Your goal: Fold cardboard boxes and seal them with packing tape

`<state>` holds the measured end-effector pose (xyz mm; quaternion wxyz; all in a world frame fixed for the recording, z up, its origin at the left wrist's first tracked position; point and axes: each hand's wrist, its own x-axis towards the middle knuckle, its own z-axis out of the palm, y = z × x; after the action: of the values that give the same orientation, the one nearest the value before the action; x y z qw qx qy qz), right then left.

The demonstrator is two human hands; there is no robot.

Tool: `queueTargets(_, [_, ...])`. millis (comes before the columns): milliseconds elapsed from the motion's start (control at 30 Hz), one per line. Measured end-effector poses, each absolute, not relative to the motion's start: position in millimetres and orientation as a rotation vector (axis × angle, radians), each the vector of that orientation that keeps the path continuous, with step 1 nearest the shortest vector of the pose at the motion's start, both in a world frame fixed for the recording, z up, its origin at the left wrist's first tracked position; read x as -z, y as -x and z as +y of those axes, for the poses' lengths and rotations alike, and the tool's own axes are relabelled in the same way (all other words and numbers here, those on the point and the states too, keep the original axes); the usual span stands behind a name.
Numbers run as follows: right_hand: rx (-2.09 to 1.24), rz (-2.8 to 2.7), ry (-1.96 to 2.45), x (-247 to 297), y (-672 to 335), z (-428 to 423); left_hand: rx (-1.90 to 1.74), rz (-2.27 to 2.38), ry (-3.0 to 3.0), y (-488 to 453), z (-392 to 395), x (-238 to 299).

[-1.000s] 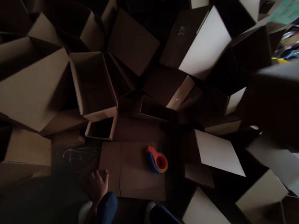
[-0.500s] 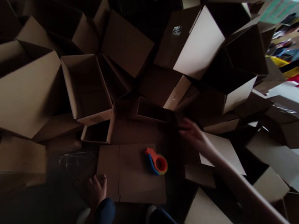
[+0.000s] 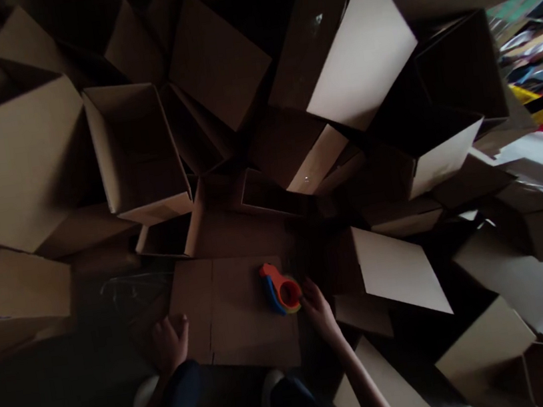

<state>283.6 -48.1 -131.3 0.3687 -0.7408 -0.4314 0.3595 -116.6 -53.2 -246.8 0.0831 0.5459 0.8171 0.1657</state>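
An orange and blue tape dispenser (image 3: 272,291) lies on a brown cardboard box (image 3: 244,335), whose creased flat face is turned up. My right hand (image 3: 320,311) comes in from the right, its fingertips closed at the edge of the dispenser's round end. Curled at the box's left edge is my left hand (image 3: 168,342), thumb raised and fingers bent against the cardboard. Dim light hides part of its grip.
Open cardboard boxes (image 3: 139,161) lie heaped beyond and to the left. At the right stands a box with a pale side (image 3: 397,270). My shoe (image 3: 272,392) is close in front of the box. Clear film (image 3: 136,286) lies on the floor at left.
My right hand has moved left and nearer to me, from above the dark gap to the tape dispenser. My left hand keeps its place at the box edge. The view has shifted slightly.
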Motion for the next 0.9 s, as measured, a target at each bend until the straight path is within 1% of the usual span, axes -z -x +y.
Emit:
queueTargets(100, [-0.840, -1.240, 2.022, 148, -281, -58, -0.439, 2.420, -1.582, 116, -53, 244])
queueTargets(200, [-0.778, -1.308, 2.095, 177, -275, -79, -0.452, 2.363, -1.519, 118, -52, 242])
queueTargets(300, [-0.846, -1.323, 2.055, 203, -270, -98, -0.448, 2.271, -1.411, 124, -50, 239])
queueTargets(400, [-0.901, -1.296, 1.948, 218, -264, -104, -0.419, 2.163, -1.295, 131, -44, 232])
queueTargets(500, [-0.877, -1.261, 1.863, 224, -258, -102, -0.395, 2.083, -1.162, 138, -34, 222])
queueTargets(633, [-0.889, -1.189, 1.878, 226, -253, -103, -0.336, 2.043, -1.073, 144, -23, 212])
queueTargets(733, [-0.927, -1.056, 1.951, 221, -255, -113, -0.421, 2.024, -1.006, 149, -25, 206])
queueTargets(833, [-1.060, -0.855, 2.026, 211, -259, -126, -0.578, 2.018, -0.865, 155, -34, 203])
queueTargets(900, [-1.210, -0.719, 2.069, 204, -261, -134, -0.592, 2.062, -0.799, 160, -44, 202])
